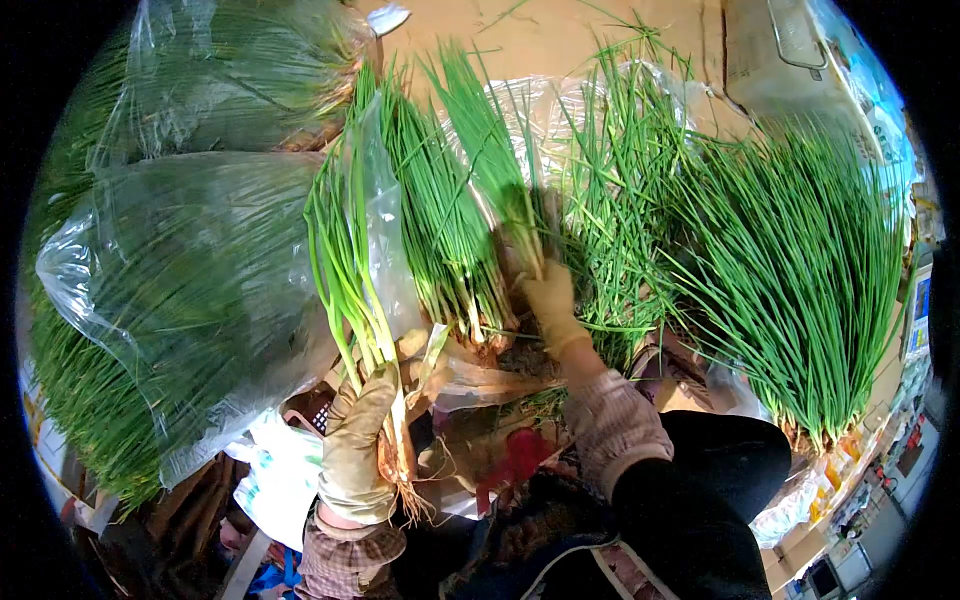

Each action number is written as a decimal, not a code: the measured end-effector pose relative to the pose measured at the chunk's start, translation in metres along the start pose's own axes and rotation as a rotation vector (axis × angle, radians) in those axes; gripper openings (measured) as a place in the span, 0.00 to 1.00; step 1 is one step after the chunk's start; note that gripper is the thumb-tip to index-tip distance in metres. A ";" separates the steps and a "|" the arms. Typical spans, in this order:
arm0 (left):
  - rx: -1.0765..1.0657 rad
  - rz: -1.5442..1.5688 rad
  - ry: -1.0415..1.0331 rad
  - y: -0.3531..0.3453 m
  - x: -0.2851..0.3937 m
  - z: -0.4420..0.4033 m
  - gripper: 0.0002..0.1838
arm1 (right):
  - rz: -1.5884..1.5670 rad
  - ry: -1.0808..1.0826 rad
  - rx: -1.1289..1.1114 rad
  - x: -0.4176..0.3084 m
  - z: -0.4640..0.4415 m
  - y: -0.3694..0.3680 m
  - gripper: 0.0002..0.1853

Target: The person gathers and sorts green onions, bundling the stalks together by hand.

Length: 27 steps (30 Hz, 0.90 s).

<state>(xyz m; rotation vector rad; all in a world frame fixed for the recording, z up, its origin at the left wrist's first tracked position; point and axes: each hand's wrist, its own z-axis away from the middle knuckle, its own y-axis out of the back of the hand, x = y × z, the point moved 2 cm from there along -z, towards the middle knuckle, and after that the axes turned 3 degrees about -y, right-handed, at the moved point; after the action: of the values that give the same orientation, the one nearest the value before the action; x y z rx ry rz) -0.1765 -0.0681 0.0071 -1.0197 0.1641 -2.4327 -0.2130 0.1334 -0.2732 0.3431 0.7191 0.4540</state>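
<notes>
My left hand (360, 440), in a pale rubber glove, is closed round a few thick green onions (345, 270). Their roots hang below the fist and their leaves point up and away. My right hand (552, 305), gloved too, grips the lower end of a slim bunch of green onions (485, 140), which leans up and to the left. Between the hands lies a pile of green onions (435, 230) with bulbs towards me. Just right of my right hand is a loose, tangled heap of green leaves (625, 200).
Clear plastic sheeting (200, 260) covers large bundles of green onions on the left. A big upright bundle (800, 290) stands on the right. Behind lies crumpled clear plastic (540, 100) on a tan surface (560, 40). A white plastic bag (280, 475) sits near my left wrist.
</notes>
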 end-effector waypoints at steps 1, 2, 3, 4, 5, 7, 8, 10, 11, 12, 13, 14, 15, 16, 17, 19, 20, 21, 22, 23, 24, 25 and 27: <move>0.049 -0.032 0.008 0.004 -0.002 0.001 0.25 | -0.019 -0.079 0.105 0.007 0.010 0.006 0.25; 0.095 -0.065 0.021 0.007 -0.003 0.002 0.24 | -0.039 -0.161 0.211 0.012 0.018 0.011 0.24; 0.140 -0.034 -0.014 0.004 -0.006 0.002 0.22 | 0.069 -0.346 0.132 0.009 0.023 0.010 0.23; 0.138 -0.033 -0.014 0.003 -0.007 0.001 0.22 | 0.069 -0.346 0.133 0.021 0.021 0.004 0.23; 0.082 0.036 -0.018 0.002 -0.008 0.000 0.20 | 0.166 -0.202 0.141 0.036 0.016 -0.009 0.22; 0.021 0.084 0.019 -0.002 -0.004 0.001 0.18 | 0.313 -0.090 0.130 0.044 0.008 -0.021 0.19; 0.022 0.081 0.020 0.000 -0.006 0.001 0.18 | 0.311 -0.092 0.129 0.048 0.002 -0.022 0.19; 0.094 -0.033 0.002 0.004 -0.009 -0.003 0.19 | 0.274 -0.139 0.065 0.036 -0.005 -0.012 0.17; 0.077 0.032 -0.041 -0.008 -0.006 -0.004 0.19 | 0.182 -0.092 0.088 0.030 -0.003 -0.004 0.16; 0.069 0.034 -0.050 -0.005 -0.007 -0.005 0.19 | 0.180 -0.084 0.097 0.026 0.001 0.002 0.16; 0.073 -0.006 -0.051 0.005 -0.011 -0.009 0.18 | 0.038 -0.060 0.088 0.022 0.005 0.007 0.17; 0.079 -0.047 -0.052 0.010 -0.012 -0.010 0.18 | -0.104 -0.037 0.075 0.015 0.012 0.012 0.18; -0.075 0.018 0.033 0.004 -0.007 -0.008 0.18 | -0.108 -0.032 0.077 0.009 0.021 0.014 0.18; 0.045 -0.041 0.002 -0.006 -0.005 -0.006 0.18 | -0.360 -0.011 -0.003 0.002 0.030 0.013 0.20; -0.027 -0.006 0.025 0.001 -0.006 -0.007 0.17 | -0.610 0.009 -0.083 -0.006 0.040 0.014 0.21; -0.103 0.027 0.046 0.003 -0.009 -0.007 0.16 | -0.654 0.051 -0.103 -0.032 0.063 0.028 0.20; -0.041 0.002 0.028 -0.001 -0.010 -0.006 0.17 | -0.696 0.090 -0.126 -0.049 0.076 0.040 0.20; 0.022 -0.024 0.009 -0.003 -0.010 -0.005 0.17 | -0.930 0.005 -0.307 -0.069 0.091 0.055 0.22; 0.022 -0.025 0.006 -0.001 -0.010 -0.005 0.17 | -0.931 0.008 -0.307 -0.086 0.105 0.069 0.22; -0.007 -0.014 0.006 0.004 -0.011 -0.006 0.17 | -0.955 0.082 -0.262 -0.102 0.117 0.082 0.22; -0.037 0.000 0.005 0.006 -0.013 -0.008 0.17 | -0.976 0.156 -0.216 -0.110 0.124 0.089 0.23; -0.029 -0.030 0.002 0.007 -0.014 -0.009 0.18 | -0.929 0.207 -0.194 -0.112 0.128 0.090 0.24; -0.022 -0.030 0.021 0.004 -0.016 -0.009 0.18 | -0.681 0.397 -0.105 -0.119 0.143 0.082 0.25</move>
<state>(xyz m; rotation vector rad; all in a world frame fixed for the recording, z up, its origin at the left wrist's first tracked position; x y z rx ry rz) -0.1713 -0.0646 -0.0109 -1.0137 0.1836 -2.4743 -0.2154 0.1221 -0.0702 -0.1072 1.1346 -0.0967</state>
